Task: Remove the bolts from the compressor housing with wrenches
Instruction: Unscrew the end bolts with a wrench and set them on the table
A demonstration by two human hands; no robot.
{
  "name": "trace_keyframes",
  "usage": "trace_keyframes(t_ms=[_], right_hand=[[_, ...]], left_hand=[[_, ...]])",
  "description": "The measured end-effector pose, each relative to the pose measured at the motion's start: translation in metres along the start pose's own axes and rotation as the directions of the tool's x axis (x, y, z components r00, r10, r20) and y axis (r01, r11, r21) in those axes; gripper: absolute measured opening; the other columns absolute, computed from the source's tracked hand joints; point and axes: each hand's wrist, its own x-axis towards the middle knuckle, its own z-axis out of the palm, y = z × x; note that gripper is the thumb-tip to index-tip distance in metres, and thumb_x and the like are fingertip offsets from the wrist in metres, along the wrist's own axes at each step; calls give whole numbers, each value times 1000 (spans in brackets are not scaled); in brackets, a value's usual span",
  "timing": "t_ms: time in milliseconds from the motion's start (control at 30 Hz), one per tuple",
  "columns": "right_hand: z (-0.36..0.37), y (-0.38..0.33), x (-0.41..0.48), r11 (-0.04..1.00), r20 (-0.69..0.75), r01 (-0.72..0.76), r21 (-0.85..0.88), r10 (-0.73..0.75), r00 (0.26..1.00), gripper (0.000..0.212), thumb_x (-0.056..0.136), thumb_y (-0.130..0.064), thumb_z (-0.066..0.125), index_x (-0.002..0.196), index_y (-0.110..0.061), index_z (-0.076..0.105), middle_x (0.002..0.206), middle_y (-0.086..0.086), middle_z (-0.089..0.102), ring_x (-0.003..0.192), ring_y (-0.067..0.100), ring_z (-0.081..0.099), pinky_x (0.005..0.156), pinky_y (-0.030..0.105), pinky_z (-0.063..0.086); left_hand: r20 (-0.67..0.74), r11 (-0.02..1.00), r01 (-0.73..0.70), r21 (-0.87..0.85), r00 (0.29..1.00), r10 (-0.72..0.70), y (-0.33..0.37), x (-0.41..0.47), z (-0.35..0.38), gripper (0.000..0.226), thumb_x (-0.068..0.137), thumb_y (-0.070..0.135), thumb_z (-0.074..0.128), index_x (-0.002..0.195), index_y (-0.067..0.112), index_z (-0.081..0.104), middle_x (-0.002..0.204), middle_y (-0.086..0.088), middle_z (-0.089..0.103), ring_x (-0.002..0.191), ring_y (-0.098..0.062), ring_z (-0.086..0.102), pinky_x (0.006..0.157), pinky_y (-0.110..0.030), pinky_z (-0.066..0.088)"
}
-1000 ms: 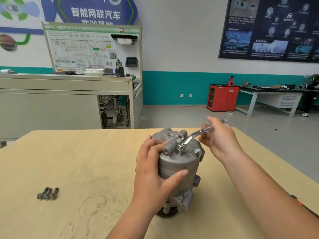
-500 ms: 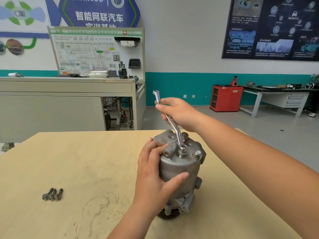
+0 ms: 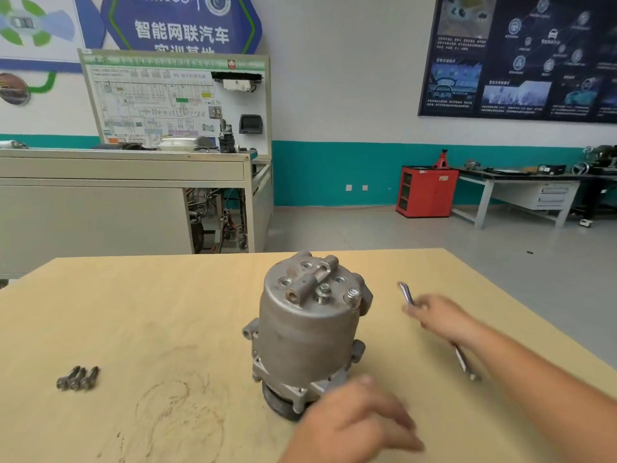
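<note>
The grey compressor housing [image 3: 307, 332] stands upright in the middle of the wooden table [image 3: 150, 312]. On its top a bolt [image 3: 323, 293] sticks up partly unscrewed, and a second bolt [image 3: 353, 294] sits near the right rim. My right hand [image 3: 437, 315] is low over the table to the right of the housing, blurred, and holds a silver wrench [image 3: 464, 362] by its middle. My left hand [image 3: 354, 426] is blurred near the base of the housing, fingers loosely spread, and holds nothing.
Three loose bolts [image 3: 78, 378] lie together on the table at the left. The table's right edge runs diagonally behind my right arm. Beyond the table stand a grey workbench [image 3: 127, 182], a red cabinet [image 3: 429, 192] and a far bench [image 3: 527, 185].
My right hand took the wrench off the top bolt and swung it right and down toward the table. My left hand let go of the housing and dropped toward its base.
</note>
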Motion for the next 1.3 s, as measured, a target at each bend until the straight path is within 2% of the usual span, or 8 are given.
trace_keyframes(t_ms=[133,333,467,600,700,833,1067,1300], right_hand=[[55,48,-16,983,-100,-63,-171,47,994,27,95,-35,44,109,-18,58,97,2,67,93,22,61,67,27,40],[72,38,-15,962,-186,-83,-262,34,982,30,95,-36,42,120,-23,52,115,6,47,95,25,61,72,27,44],[53,10,-25,996,-195,19,-85,-35,980,37,92,-38,50,126,-24,47,127,3,41,101,17,56,81,27,43],[9,-65,-58,774,-528,553,308,-344,776,9,86,-24,62,92,-31,62,93,-11,55,82,2,52,72,16,39],[-18,-113,-92,625,-499,707,330,-521,693,18,75,-46,57,89,-36,63,91,-21,55,85,-5,52,69,4,35],[-19,-138,-104,716,-242,683,142,-644,725,22,77,-34,68,98,-36,63,98,-21,60,94,-4,52,82,19,45],[-23,-148,-108,687,-337,698,202,-621,708,21,80,-14,69,87,-33,67,83,-14,67,78,1,60,69,19,49],[-12,-188,-164,204,-475,841,502,-747,465,20,79,1,54,92,-3,69,72,10,69,56,-9,42,60,-5,36]], left_hand=[[472,947,263,-182,869,-151,-23,-16,46,35,100,44,40,133,33,47,156,8,27,143,-5,24,109,-17,23],[523,866,487,111,712,-468,-20,4,114,43,103,13,27,144,12,43,154,-5,33,144,-19,24,113,-27,21],[518,963,270,-4,824,-229,-15,2,79,38,99,26,48,137,23,51,140,23,46,130,4,39,102,-10,29],[72,958,231,-171,972,-222,15,48,0,19,89,27,60,107,25,67,103,12,67,84,1,63,76,-11,45],[-278,966,189,-175,932,-232,19,51,-60,14,83,31,55,92,29,66,90,12,65,75,-3,64,63,-12,46],[-123,818,483,-312,834,-539,19,57,-74,39,70,49,55,107,43,62,111,17,64,101,3,61,74,-11,49],[-115,857,483,-179,855,-506,23,61,-65,67,62,62,47,127,47,47,124,25,46,116,10,47,101,-24,44],[-417,890,188,-416,830,-370,17,43,-62,48,79,46,57,125,40,49,127,23,48,135,-8,39,112,-31,34]])
